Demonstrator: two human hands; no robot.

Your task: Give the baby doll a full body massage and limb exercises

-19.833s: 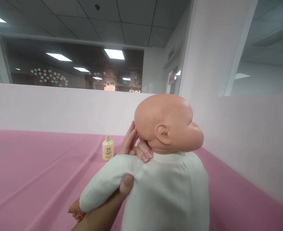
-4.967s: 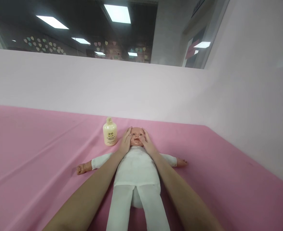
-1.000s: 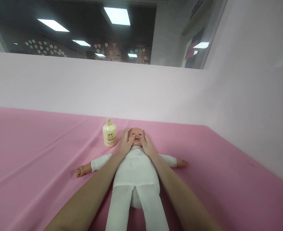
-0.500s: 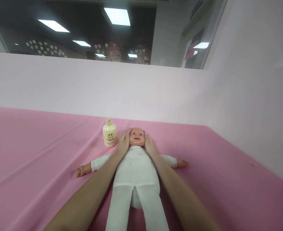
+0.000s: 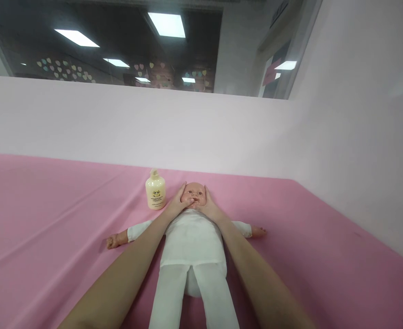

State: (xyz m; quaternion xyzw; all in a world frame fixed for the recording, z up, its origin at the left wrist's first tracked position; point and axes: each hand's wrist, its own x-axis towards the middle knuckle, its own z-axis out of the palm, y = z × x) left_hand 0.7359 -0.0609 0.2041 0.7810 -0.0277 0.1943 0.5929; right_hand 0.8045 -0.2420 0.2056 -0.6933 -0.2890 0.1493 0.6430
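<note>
Cupping smooth plastic doll head (image 5: 193, 193): L hand (image 5: 178, 204), R hand (image 5: 208, 205).

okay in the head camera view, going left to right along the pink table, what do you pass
doll's outstretched hand → cream bottle → left hand → doll's face → right hand → doll's other hand → pale side wall.

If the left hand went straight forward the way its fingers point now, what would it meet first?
The left hand already lies on the doll's cheek, fingers pointing away toward the far wall. Going on, it would likely slide along the doll's head, passing just right of the bottle; depth is unclear.
</note>
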